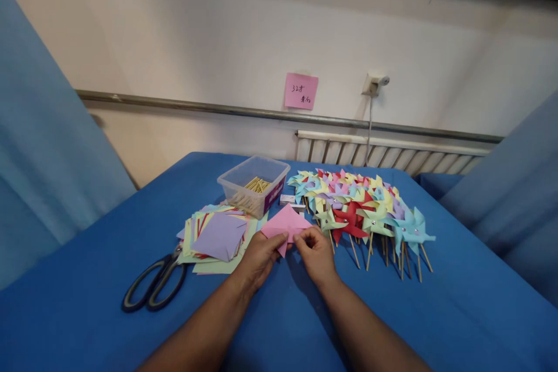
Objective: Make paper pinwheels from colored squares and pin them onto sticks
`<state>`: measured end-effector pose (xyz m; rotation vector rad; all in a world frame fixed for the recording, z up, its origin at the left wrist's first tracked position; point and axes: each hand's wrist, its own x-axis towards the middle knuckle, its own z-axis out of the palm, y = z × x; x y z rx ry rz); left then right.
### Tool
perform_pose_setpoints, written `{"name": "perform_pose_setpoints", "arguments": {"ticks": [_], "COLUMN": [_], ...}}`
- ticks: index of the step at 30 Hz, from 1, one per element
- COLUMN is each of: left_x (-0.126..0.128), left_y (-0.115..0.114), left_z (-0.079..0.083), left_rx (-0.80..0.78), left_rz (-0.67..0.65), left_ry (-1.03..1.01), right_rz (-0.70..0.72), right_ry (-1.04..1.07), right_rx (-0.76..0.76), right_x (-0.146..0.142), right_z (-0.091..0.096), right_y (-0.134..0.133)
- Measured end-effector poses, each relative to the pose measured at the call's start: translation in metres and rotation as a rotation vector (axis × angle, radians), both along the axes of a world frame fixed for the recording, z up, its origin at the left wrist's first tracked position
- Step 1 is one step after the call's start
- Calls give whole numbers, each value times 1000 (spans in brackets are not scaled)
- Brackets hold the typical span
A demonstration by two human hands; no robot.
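Observation:
Both my hands hold a folded pink paper square (286, 222) just above the blue table (87, 279). My left hand (258, 259) pinches its near left edge with thumb and fingers closed. My right hand (317, 251) pinches the near right edge, fingers curled. To the left of the pink sheet lies a stack of coloured paper squares (218, 237) with a purple one on top. To the right spreads a large group of finished paper pinwheels (361, 206) on wooden sticks.
Black-handled scissors (154, 282) lie at the left front of the paper stack. A clear plastic box (254, 185) with wooden sticks stands behind the stack, a small white box (291, 201) beside it. Blue fabric hangs on both sides. A pink note (300, 91) is stuck on the wall.

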<state>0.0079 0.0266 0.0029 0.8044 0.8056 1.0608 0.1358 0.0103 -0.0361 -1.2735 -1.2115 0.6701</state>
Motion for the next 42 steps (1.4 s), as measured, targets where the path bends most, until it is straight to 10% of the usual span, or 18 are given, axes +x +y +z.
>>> {"name": "perform_pose_setpoints", "arguments": {"ticks": [23,31,42], "left_x": [2,-8,-7], "left_y": [0,5,1], "left_z": [-2,-3,0], "left_rx": [100,94,135], "left_rz": [36,31,-208], "left_ry": [93,244,552], "right_rz": [37,-61,332], "right_ry": [90,409,482], "right_rx": [-23,-25,-285], "right_x": [-7,5,7], "right_z": [0,6,12], "right_y": [-2,0,-4]}}
